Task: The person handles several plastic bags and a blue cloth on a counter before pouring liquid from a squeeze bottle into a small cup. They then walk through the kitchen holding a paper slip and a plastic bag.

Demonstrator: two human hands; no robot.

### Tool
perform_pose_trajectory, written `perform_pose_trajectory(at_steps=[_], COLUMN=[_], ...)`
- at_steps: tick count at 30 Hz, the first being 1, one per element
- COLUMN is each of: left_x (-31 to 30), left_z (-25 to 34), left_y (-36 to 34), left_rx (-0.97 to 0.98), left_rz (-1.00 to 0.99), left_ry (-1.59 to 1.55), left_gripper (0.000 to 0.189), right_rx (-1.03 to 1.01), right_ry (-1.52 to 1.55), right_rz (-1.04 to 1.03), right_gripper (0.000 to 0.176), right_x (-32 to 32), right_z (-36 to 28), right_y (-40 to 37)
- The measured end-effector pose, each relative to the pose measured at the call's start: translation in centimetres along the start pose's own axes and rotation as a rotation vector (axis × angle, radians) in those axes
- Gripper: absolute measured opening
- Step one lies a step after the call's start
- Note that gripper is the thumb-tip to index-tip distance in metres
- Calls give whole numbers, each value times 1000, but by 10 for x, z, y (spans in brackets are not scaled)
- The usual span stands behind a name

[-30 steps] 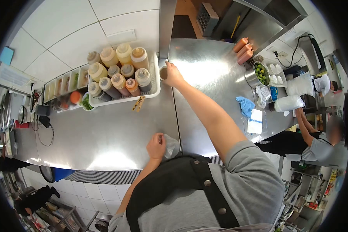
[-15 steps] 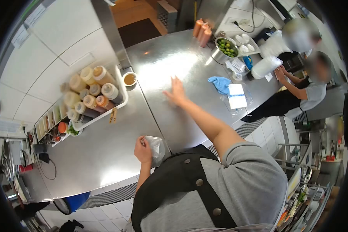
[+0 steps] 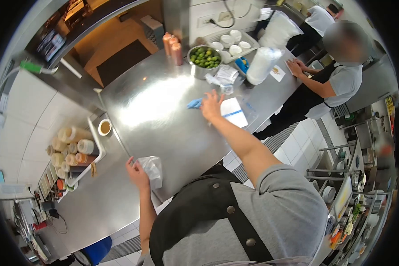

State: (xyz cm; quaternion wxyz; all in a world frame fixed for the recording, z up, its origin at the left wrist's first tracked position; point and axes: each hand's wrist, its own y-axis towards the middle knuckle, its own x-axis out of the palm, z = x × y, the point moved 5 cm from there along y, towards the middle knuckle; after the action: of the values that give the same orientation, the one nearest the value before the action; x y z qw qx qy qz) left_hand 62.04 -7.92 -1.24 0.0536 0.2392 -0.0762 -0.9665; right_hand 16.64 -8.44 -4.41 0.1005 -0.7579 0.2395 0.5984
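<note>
My right hand [image 3: 212, 106] reaches out over the steel counter with its fingers apart, at a crumpled blue cloth [image 3: 194, 104]. Part of the cloth lies hidden behind the hand, and whether the fingertips press on it is hard to see. Just right of it lies a white pad with a blue stripe [image 3: 234, 112] on clear plastic. My left hand [image 3: 138, 174], nearer my body, has its fingers curled at a clear plastic bag [image 3: 152, 171], which hangs beside the palm above the counter.
Sauce bottles [image 3: 75, 148] fill a white bin at left, near a small cup of brown sauce [image 3: 104, 127]. Farther back stand orange bottles [image 3: 173, 48], a pot of limes [image 3: 204, 60] and a tray of white cups [image 3: 235, 42]. A co-worker [image 3: 328, 84] stands at right.
My right hand has moved right across the counter to the blue cloth. The view has turned to the right. The plastic bag stays at my left hand, whose fingers have loosened somewhat.
</note>
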Motion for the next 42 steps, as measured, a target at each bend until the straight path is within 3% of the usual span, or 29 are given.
perform_pose_trajectory(at_steps=[2, 4, 6, 9, 12, 14, 16, 18, 19, 22, 25, 28, 31, 34, 37, 40, 42], left_x=[66, 138, 195, 245, 283, 294, 305, 320, 334, 365, 387, 420, 445, 464, 501, 525, 535], left_z=[69, 123, 187, 245, 317, 353, 386, 415, 419, 428, 442, 458, 472, 477, 457, 439, 432], left_y=[-4, -19, -40, -57, -60, -53, -45, -34, -31, -24, -14, -5, 0, 7, 24, 21, 27], left_rx=[101, 199, 381, 482, 372, 489, 515, 465, 542, 374, 215, 248, 237, 192, 178, -263, -346], left_rz=[-169, -468, -726, -822, -875, -838, -886, -1027, -1040, -1230, -1185, -1144, -965, -746, -619, -812, -992], left_ry=[-23, -63, -134, -12, -303, -322, -321, -307, -382, -402, -659, -789, -668, -554, -465, -683, -762], left_gripper=[19, 14, 11, 14, 14, 13, 13, 13, 22, 14, 13, 13, 11, 14, 21, 18, 15], right_rx=[-5, -131, -371, -186, -332, -401, -272, -286, -289, -334, -169, -154, -81, 43, -29, 141, 388], right_ry=[36, 313, 1027, 1452, 1231, 1027, 969, 1209, 1327, 1294, 1124, 1247, 1288, 1099, 712, 931, 1121], right_rz=[5, -3, -192, -744, -524, -641, -554, -406, -322, -212, -280, -174, -4, 230, 476, 277, -8], right_gripper=[47, 60, 48, 37, 36, 33, 30, 26, 24, 18, 15, 12, 12, 13, 12, 11, 12], right_x=[-14, -35, -66, -107, -200, -229, -266, -279, -287, -308, -304, -319, -332, -336, -293, -268, -244], right_z=[-6, -16, -23, 11, 88, 122, 147, 181, 196, 226, 250, 272, 298, 296, 313, 319, 321], right_y=[-3, -9, -16, -39, -19, -14, -8, 7, 16, 32, 44, 59, 85, 103, 136, 141, 135])
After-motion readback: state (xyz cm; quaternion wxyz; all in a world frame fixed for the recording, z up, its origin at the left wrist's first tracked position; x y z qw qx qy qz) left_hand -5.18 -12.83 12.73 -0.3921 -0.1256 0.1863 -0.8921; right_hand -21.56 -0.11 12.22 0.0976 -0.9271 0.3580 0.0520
